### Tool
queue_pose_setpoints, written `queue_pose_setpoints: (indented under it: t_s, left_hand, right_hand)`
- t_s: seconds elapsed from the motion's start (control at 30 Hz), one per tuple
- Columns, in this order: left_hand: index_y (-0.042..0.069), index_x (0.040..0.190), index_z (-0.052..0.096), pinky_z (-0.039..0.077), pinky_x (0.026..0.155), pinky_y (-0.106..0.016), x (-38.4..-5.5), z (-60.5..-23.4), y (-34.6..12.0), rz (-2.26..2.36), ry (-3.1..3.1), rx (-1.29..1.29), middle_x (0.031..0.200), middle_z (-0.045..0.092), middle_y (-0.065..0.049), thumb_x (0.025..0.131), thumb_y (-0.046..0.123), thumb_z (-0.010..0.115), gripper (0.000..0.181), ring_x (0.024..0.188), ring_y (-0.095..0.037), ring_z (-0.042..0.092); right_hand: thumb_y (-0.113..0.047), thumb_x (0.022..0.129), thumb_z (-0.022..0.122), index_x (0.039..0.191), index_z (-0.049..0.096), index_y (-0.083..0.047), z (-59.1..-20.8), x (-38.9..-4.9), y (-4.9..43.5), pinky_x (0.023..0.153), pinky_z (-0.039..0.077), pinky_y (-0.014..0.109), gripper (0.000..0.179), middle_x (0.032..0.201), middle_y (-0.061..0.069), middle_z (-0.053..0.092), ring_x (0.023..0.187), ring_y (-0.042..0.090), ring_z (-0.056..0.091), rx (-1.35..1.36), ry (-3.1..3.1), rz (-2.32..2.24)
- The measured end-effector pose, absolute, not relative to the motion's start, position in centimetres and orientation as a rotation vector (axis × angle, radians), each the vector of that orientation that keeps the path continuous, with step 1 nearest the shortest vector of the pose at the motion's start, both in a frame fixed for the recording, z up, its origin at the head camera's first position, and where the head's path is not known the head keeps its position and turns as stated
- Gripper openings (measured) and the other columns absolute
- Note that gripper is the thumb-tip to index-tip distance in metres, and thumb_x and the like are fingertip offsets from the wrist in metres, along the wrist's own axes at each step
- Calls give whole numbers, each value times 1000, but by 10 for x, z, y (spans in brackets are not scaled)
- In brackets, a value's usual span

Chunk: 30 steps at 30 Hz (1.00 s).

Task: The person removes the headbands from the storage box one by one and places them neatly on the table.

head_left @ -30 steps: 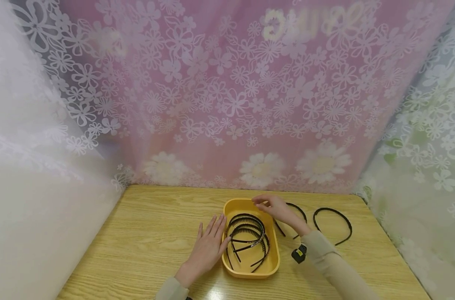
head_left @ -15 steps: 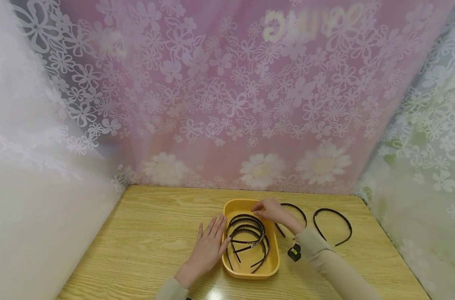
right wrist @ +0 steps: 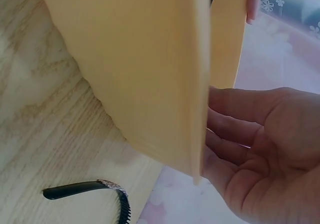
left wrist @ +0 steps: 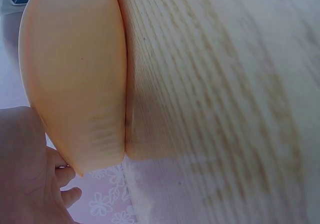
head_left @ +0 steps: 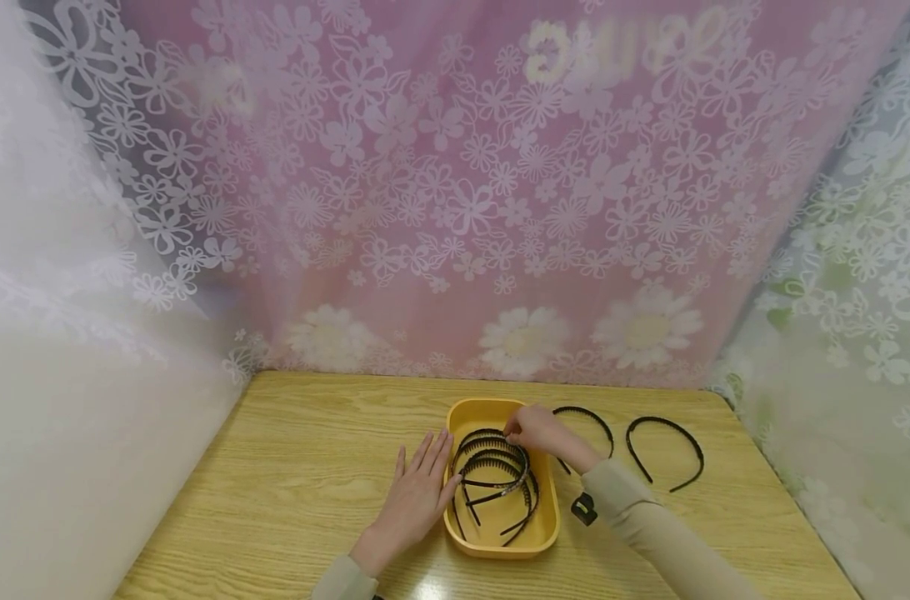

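Note:
A yellow plastic bin (head_left: 492, 552) stands on the table, holding several black toothed headbands (head_left: 500, 502). My left hand (head_left: 417, 492) rests along its left rim with straight fingers. In the left wrist view, those fingers reach over the bin's edge. My right hand (head_left: 541, 432) dips inside the far right part of the bin, its bent fingers right at the top of the upper headband. The right wrist view shows the right hand (right wrist: 265, 144) with its fingertips hidden behind the bin wall (right wrist: 135, 69); I cannot tell whether they pinch the headband.
To the right of the bin lie two more black headbands, one partly behind the right wrist (head_left: 590, 417) and one farther right (head_left: 665, 420). A wooden table (head_left: 297, 467) reaches back to a pink flowered curtain (head_left: 425, 250). Pale sheets hang at both sides.
My right hand has come from above the bin's far right rim down and nearer, its fingers bending in to the headbands. The left hand and the bin have stayed put.

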<state>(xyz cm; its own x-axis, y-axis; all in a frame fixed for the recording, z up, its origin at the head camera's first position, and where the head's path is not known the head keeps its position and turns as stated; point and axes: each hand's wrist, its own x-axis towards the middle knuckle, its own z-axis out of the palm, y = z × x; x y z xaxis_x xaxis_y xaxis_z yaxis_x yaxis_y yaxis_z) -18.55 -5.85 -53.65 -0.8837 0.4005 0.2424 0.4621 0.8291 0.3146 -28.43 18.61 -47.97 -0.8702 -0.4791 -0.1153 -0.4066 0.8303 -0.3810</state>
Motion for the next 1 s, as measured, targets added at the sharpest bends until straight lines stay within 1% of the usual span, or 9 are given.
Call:
queue_pose_setpoints:
  t_s: [0.2,0.33,0.5,0.63,0.7,0.77,0.87,0.93,1.0]
  left_hand:
    - [5,160,28,20,117,-68,-185,-537,-59,-546,-2840,-684,167,26,-11,111,42,35,62,153,-34,24]
    - [5,160,28,20,116,-69,-185,-538,-58,-549,-2828,-690,166,26,-12,110,40,37,62,152,-35,25]
    - [4,160,29,20,116,-69,-184,-537,-58,-564,-2823,-683,166,27,-12,110,38,40,61,152,-35,26]
    - [4,159,30,20,116,-70,-184,-536,-58,-569,-2816,-682,166,28,-13,110,39,39,61,152,-36,26]
    - [3,159,30,20,115,-70,-183,-536,-58,-576,-2811,-685,166,28,-13,110,39,39,61,151,-37,26]
    - [3,159,30,20,116,-70,-184,-536,-58,-581,-2815,-684,166,27,-13,110,39,38,61,152,-37,25]
    - [4,160,29,19,117,-69,-184,-536,-58,-580,-2833,-681,166,26,-13,111,40,37,62,153,-35,23]
    - [4,160,28,19,117,-68,-184,-536,-58,-578,-2845,-677,166,26,-12,111,40,37,62,153,-34,23]
    - [5,160,29,19,117,-68,-185,-536,-58,-571,-2850,-676,166,26,-12,110,40,38,61,153,-34,23]
  right_hand:
    - [-10,91,76,102,79,-6,-484,-281,187,82,58,42,12,98,4,75,87,21,69,-636,2767,-578]
    - [-4,87,78,102,79,-6,-483,-278,186,75,57,38,15,95,4,75,85,20,68,-672,2746,-599]
    - [3,86,76,101,80,-9,-483,-275,187,72,56,34,20,95,3,75,84,17,67,-655,2741,-669]
    - [5,87,73,101,80,-11,-483,-274,188,66,51,28,23,101,3,75,81,11,63,-618,2719,-744]
    - [6,88,71,103,80,-10,-483,-273,189,61,46,26,23,105,5,75,76,11,60,-631,2707,-773]
    - [6,90,68,104,79,-9,-484,-273,191,59,42,26,23,107,7,75,72,13,58,-649,2689,-805]
    - [4,93,66,108,77,-7,-486,-272,194,62,49,27,21,107,9,74,78,18,63,-708,2661,-838]
    - [3,94,66,109,76,-7,-486,-271,196,69,55,31,21,105,9,74,87,22,67,-736,2646,-851]
    - [2,94,67,110,75,-7,-486,-270,197,75,58,34,21,104,7,74,95,25,68,-748,2635,-860]
